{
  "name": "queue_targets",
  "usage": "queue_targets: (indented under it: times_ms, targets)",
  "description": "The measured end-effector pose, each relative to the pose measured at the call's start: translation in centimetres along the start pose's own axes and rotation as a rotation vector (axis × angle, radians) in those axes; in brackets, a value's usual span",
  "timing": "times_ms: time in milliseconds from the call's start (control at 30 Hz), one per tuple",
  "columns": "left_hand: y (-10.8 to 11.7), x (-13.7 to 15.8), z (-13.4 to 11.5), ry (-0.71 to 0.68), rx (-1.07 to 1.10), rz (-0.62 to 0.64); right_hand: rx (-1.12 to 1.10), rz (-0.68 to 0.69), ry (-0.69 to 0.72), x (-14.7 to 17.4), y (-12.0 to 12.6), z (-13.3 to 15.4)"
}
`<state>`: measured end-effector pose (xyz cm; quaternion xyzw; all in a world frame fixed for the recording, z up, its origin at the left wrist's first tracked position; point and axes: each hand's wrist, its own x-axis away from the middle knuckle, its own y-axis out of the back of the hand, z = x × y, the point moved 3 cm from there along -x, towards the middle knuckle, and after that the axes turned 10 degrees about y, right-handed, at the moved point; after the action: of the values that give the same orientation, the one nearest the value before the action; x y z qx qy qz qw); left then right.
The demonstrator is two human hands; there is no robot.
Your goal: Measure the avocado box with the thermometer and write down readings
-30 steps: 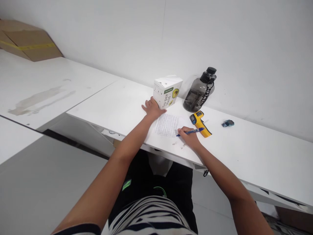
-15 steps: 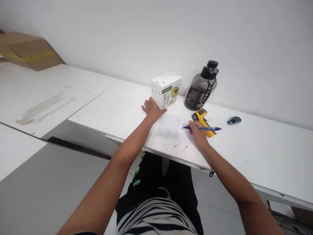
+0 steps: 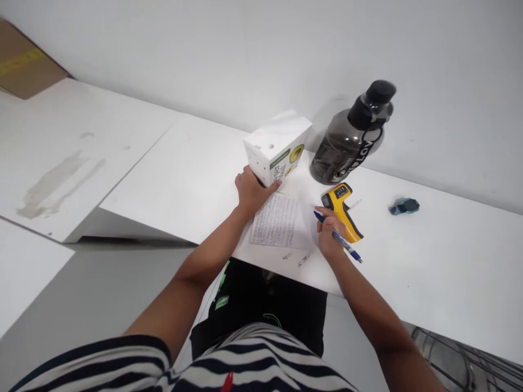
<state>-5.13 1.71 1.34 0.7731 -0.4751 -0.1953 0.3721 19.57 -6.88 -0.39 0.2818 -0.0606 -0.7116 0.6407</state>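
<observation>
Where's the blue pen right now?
In the head view, right of centre: the blue pen is in the right hand, beside the yellow gun-shaped device.

- A white table (image 3: 441,261) runs along and carries most of the things.
- A white box (image 3: 278,137) stands on it, with cut avocados shown on its front.
- A paper (image 3: 278,223) full of tiny writing lies flat, in front of the box and close to the table's near edge.
- Dark smudges (image 3: 304,259) sit just below the paper.
- A big dark bottle (image 3: 340,146) stands to the right of the box.
- A yellow gun-shaped tool (image 3: 347,220) lies in front of the bottle.
- A small blue and black gadget (image 3: 404,206) lies farther right.
- On the left, another white tabletop (image 3: 131,120) has a brownish stain (image 3: 51,188) and a brown cardboard box (image 3: 30,79).
</observation>
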Motion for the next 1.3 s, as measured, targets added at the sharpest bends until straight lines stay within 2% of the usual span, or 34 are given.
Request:
queue_targets:
  times_ms: [167, 267, 400, 500, 567, 633, 800, 900, 1000, 1167, 1300]
  targets:
    - [-0.5, -0.1, 0.3, 0.012, -0.052, 0.016, -0.028, -0.001, -0.042, 0.0, -0.2, -0.4]
    - [-0.8, -0.7, 0.7, -0.025, -0.032, -0.012, 0.015, 0.026, -0.02, -0.2, -0.7, -1.3]
    - [-1.1, -1.4, 1.2, -0.085, 0.007, -0.076, 0.158, 0.031, 0.096, -0.6, -1.7, -1.8]
    - [-0.8, -1.1, 0.5, -0.106, -0.003, -0.07, 0.32, 0.174, 0.264, -1.4, -2.4, -0.5]
    - [-0.5, -0.1, 0.0, -0.133, -0.044, -0.03, 0.515, 0.254, 0.333, -1.6, -2.6, 0.8]
    - [-0.2, 1.8, 0.3, -0.122, -0.128, -0.04, 0.632, 0.341, 0.339, -1.0, -2.7, 2.0]
    - [-0.1, 8.2, 3.4, -0.078, -0.269, -0.069, 0.607, 0.482, 0.268, 3.3, -2.3, 2.6]
    - [0.2, 10.7, 4.5, -0.099, -0.331, -0.083, 0.57, 0.481, 0.271, 5.8, -1.8, 2.3]
    - [0.6, 11.7, 4.4, -0.143, -0.389, -0.084, 0.558, 0.455, 0.257, 6.7, -1.5, 2.0]
    - [0.6, 11.1, 3.4, -0.244, -0.48, -0.042, 0.576, 0.313, 0.209, 6.1, -1.3, 1.6]
    - [0.1, 10.3, 2.6, -0.413, -0.471, -0.026, 0.591, 0.204, 0.133, 5.1, -0.6, 0.8]
